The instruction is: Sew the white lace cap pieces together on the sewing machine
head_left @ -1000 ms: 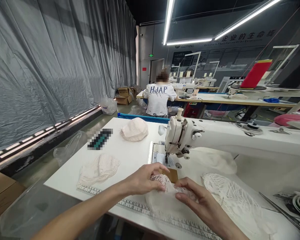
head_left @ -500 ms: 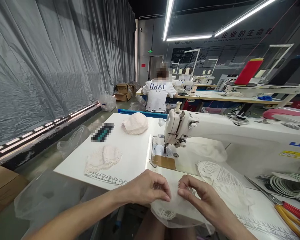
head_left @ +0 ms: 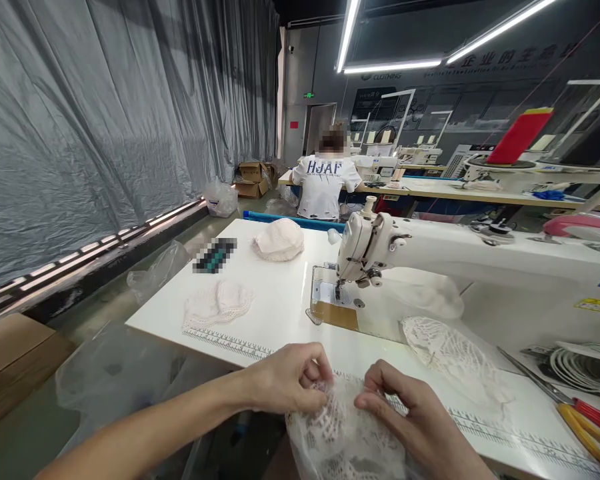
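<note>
Between my two hands hangs a piece of white lace fabric point(head_left: 350, 433) with a sheer layer, over the table's front edge. My left hand point(head_left: 297, 383) pinches its upper left part between thumb and fingers. At the upper right, the thumb and fingers of my right hand point(head_left: 405, 407) are closed on the same piece. Just beyond them stands a white sewing machine point(head_left: 363, 250), its needle and presser foot over the metal plate. Another white lace piece point(head_left: 453, 353) lies on the table to the right, under the machine arm's front side.
Two pale fabric pieces, one rounded point(head_left: 279, 240) and one lace-edged point(head_left: 217, 303), lie on the white table point(head_left: 280, 300). Scissors point(head_left: 575, 413) and coiled cord point(head_left: 587, 370) are at the right. Plastic bags point(head_left: 115, 380) hang at the left. A person point(head_left: 327, 183) sits ahead.
The lace fabric is spread out more, with its openwork now showing between my hands. My hands are slightly farther apart. The whole view has shifted a little.
</note>
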